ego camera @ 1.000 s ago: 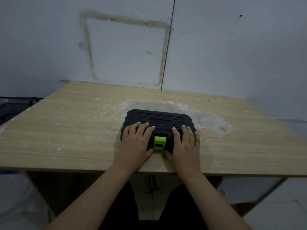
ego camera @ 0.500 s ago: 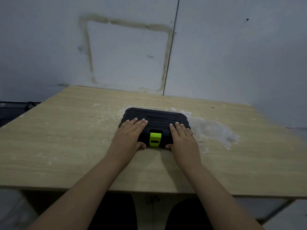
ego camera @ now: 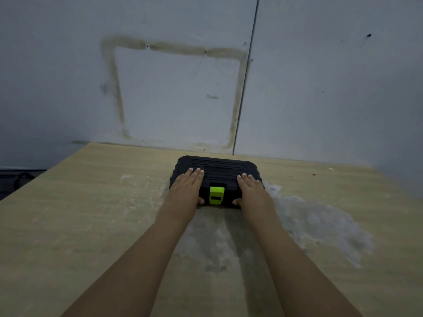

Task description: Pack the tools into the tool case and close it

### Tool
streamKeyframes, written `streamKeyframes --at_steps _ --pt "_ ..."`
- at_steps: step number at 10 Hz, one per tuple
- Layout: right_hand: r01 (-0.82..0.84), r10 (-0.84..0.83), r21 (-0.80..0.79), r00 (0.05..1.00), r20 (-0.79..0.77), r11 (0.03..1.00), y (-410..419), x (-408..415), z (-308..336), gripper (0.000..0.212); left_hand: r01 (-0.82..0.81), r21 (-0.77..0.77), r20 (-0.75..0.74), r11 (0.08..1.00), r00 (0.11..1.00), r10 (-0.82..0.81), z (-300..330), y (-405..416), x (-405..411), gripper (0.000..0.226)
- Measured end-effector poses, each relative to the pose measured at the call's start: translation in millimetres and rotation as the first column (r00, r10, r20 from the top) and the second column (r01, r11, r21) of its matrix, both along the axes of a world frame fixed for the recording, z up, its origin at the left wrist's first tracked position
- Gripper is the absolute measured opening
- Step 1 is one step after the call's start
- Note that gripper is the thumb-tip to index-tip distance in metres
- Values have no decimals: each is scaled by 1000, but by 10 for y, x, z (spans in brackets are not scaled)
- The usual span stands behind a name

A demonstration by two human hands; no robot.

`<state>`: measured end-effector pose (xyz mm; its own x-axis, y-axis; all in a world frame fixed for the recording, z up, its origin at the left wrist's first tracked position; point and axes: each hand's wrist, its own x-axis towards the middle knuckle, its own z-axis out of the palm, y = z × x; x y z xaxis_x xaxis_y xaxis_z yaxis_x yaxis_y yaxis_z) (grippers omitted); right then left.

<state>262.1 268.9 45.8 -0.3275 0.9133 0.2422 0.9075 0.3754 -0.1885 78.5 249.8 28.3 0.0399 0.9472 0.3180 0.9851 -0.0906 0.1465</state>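
Black tool case [ego camera: 217, 167] closed, near far edge of table [ego camera: 91, 213] — left hand [ego camera: 186, 188] and right hand [ego camera: 251, 191] flat on lid, fingers straight, either side of green latch [ego camera: 216, 195].

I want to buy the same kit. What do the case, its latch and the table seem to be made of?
Case: looks like moulded black plastic, matte, with raised ribs across the lid and rounded corners.
Latch: probably plastic too, bright green, smooth, with a dark slot.
Table: pale wood-grain top, likely laminate or veneer over board; which one cannot be told. A whitish patch mars its finish.
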Motion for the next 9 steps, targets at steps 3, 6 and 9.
streamKeyframes --at_steps 3,6,9 --pt "7 -6 56 1000 -27 998 288 -39 -82 71 49 189 34 981 998 -56 -152 254 -90 75" --pt "32 -31 112 999 -9 993 172 -51 -120 70 -5 186 -45 982 999 13 -137 127 2 71" --pt "27 -29 88 999 28 996 -285 84 -114 54 2 241 -45 970 999 9 -160 -392 112 44"
